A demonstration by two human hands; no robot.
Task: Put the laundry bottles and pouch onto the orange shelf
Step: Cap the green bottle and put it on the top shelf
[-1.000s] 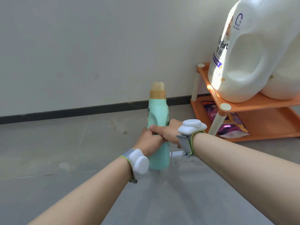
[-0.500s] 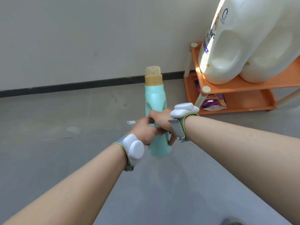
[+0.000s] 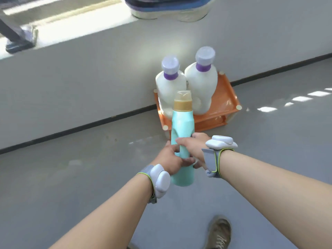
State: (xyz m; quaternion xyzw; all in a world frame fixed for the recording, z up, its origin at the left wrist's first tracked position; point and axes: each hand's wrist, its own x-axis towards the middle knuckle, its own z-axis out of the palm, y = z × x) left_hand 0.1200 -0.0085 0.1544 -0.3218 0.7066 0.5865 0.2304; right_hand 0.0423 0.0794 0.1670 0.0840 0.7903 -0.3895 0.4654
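Note:
A tall mint-green bottle (image 3: 182, 130) with a tan cap is held upright in the air in front of the orange shelf (image 3: 225, 97). My left hand (image 3: 171, 159) grips its lower body from the left, fingers wrapped round it. My right hand (image 3: 195, 146) grips the same bottle from the right at its waist. Two big white bottles (image 3: 169, 87) (image 3: 201, 83) with purple caps stand side by side on the shelf's top tier. The pouch is hidden behind the bottle and shelf.
The shelf stands on the grey floor against a white wall with a black skirting (image 3: 75, 129). My brown shoe (image 3: 220, 232) shows at the bottom. A windowsill with blurred objects (image 3: 168, 8) runs along the top. The right half of the top tier is bare.
The green bottle has been lifted off the floor in both hands. The view has risen from floor level, and the shelf now appears from above, with the white bottles' caps in sight.

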